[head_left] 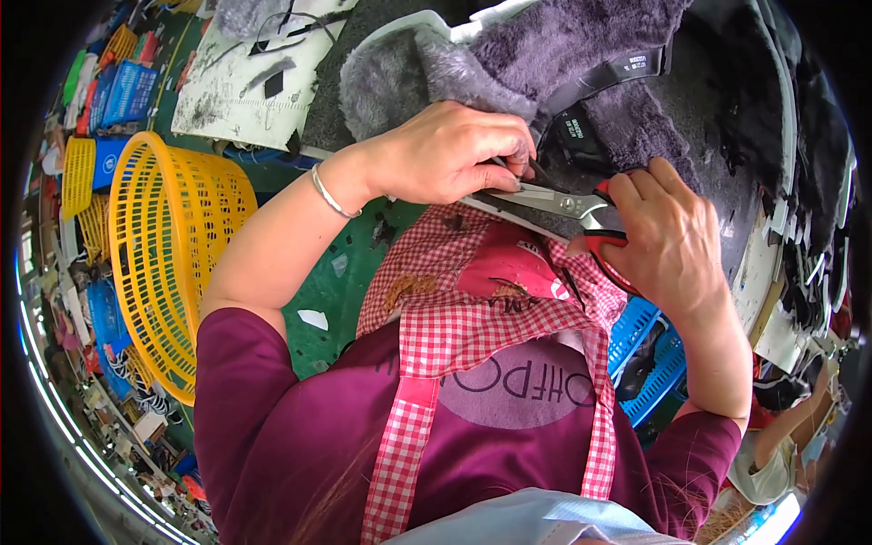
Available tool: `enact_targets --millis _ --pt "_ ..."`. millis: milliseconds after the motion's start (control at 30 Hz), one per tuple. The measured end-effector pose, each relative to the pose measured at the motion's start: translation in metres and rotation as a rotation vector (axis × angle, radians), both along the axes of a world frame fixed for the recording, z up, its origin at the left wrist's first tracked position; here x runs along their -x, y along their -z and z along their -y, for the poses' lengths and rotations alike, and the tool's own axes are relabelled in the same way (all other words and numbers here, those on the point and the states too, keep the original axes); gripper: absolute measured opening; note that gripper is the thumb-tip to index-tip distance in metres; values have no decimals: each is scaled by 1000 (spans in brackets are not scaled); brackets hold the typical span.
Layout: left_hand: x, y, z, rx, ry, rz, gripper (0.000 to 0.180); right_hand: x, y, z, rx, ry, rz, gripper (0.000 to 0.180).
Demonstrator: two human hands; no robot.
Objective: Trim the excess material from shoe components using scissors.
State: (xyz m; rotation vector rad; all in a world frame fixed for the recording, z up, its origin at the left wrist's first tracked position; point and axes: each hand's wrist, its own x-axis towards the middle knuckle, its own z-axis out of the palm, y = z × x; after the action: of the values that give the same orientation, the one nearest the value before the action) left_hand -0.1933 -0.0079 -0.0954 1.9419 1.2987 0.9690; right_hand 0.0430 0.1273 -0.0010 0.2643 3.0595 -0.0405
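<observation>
My right hand (672, 236) is closed around the red handles of a pair of scissors (549, 198). Their metal blades point left, over the near edge of the table, and the tips reach my left hand (450, 150). The thumb and fingers of that hand are pinched together right by the blades. Something small and dark shows at its fingertips, too hidden to name. Just beyond it lies grey plush fabric (386, 86), and a darker purple-grey plush piece (581, 41) adjoins it. A black printed strip (627, 68) runs across the plush.
A tall yellow plastic basket (186, 263) stands at my left. Blue baskets (649, 363) sit low on the right. A white board (245, 91) with dark scraps is at the far left, and black material (817, 182) is heaped at the right. Scraps lie on the green floor (336, 291).
</observation>
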Motion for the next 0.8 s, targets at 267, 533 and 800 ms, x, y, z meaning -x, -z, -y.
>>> enact_targets --millis 267,533,800 --pt "2 1 -10 61 16 261 19 6 -4 -4 -12 -60 19 49" --pt "14 -4 18 -19 -15 116 15 -6 10 -2 4 -4 -14 48" --pt "8 -3 10 54 -20 174 14 2 -1 -9 56 17 15 47"
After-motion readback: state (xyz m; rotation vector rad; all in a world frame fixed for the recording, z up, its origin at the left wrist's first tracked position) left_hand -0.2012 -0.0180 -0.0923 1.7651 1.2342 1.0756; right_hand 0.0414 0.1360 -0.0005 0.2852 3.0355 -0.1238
